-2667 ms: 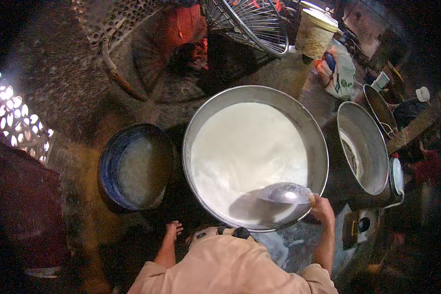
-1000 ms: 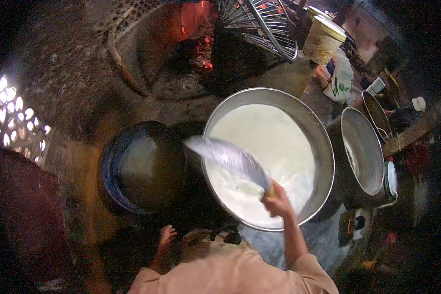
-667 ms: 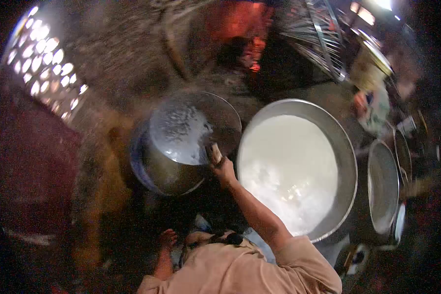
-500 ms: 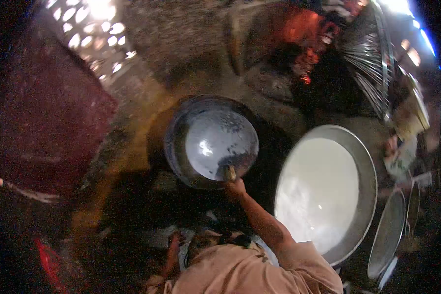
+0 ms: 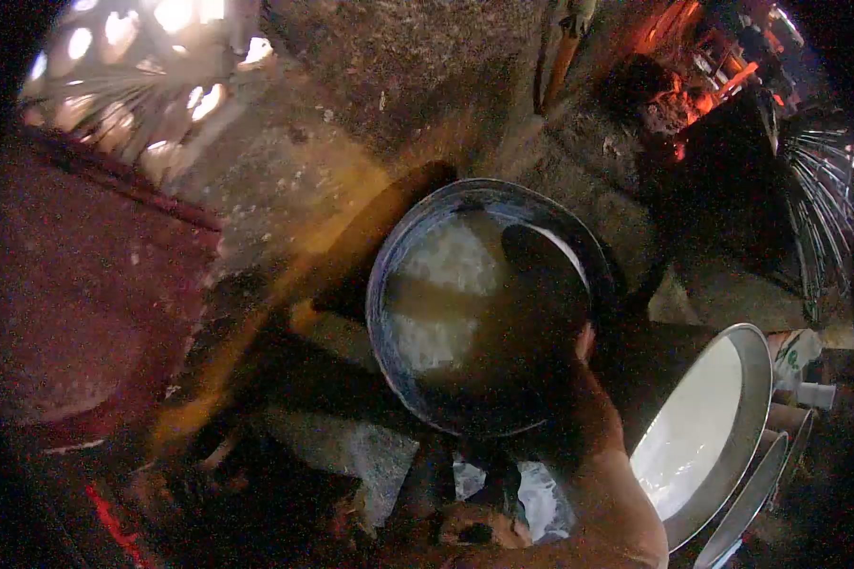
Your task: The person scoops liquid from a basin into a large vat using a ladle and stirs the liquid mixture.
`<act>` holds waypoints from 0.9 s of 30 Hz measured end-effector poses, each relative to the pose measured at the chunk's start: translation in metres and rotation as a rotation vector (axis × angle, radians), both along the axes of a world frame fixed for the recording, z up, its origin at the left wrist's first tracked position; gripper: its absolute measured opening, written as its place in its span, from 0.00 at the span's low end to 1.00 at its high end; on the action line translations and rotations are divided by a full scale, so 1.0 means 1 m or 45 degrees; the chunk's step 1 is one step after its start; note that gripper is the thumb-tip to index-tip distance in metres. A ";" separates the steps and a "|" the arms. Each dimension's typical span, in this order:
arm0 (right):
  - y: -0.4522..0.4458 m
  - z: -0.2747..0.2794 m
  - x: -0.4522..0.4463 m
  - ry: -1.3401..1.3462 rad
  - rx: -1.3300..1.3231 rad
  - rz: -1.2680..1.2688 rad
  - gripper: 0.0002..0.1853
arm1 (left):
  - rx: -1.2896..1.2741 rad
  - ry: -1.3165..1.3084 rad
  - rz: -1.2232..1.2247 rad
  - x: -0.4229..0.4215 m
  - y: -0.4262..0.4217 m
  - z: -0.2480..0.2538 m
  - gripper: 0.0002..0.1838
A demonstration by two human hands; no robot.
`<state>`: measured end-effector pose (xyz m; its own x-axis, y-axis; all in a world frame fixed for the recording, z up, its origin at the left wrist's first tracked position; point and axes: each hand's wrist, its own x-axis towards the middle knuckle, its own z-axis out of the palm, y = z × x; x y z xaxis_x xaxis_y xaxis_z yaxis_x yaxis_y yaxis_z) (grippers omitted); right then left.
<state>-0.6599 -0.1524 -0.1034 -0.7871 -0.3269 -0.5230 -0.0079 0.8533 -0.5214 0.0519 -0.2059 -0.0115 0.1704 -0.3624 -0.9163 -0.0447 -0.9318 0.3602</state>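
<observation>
At the right rim of the dark round pot [image 5: 382,327], my right hand [image 5: 586,343] is closed on the handle end of a metal ladle [image 5: 541,254]. The ladle is tilted inside the pot, mostly in shadow, with a bright curved edge. Cloudy, pale liquid [image 5: 451,256] lies in the pot, crossed by a brownish band of shade. To the lower right stands a wide metal pan [image 5: 751,417] of white liquid. A dim reddish shape at the lower left may be my left hand [image 5: 349,517]; its fingers cannot be made out.
A fire [image 5: 697,100] glows at the upper right, beside a spoked metal wheel [image 5: 821,204]. More metal pans [image 5: 754,503] stand at the lower right. A dark red surface [image 5: 95,294] fills the left side, below a perforated bright wall [image 5: 123,57].
The view has turned left, bringing the dark pot to the middle. My right hand has carried the ladle from the white liquid over to the dark pot, where it is now tipped.
</observation>
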 end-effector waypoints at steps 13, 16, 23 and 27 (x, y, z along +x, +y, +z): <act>-0.036 -0.079 0.218 -0.777 0.040 0.144 0.18 | 0.089 -0.065 0.067 -0.007 -0.030 -0.021 0.19; -0.066 -0.061 0.227 -0.811 -0.020 0.218 0.18 | 0.083 -0.049 0.079 -0.009 -0.030 -0.021 0.19; -0.101 0.039 0.238 -0.859 -0.069 0.281 0.19 | 0.003 0.052 0.021 0.005 -0.068 -0.019 0.18; -0.141 0.201 0.240 -0.727 -0.101 0.034 0.16 | -0.042 0.124 -0.074 0.015 -0.101 -0.041 0.17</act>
<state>-0.4200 -0.2936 0.0971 -0.3778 -0.3985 -0.8358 0.2724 0.8149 -0.5116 0.0671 -0.3066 -0.0528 0.0590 -0.3995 -0.9148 -0.0615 -0.9161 0.3961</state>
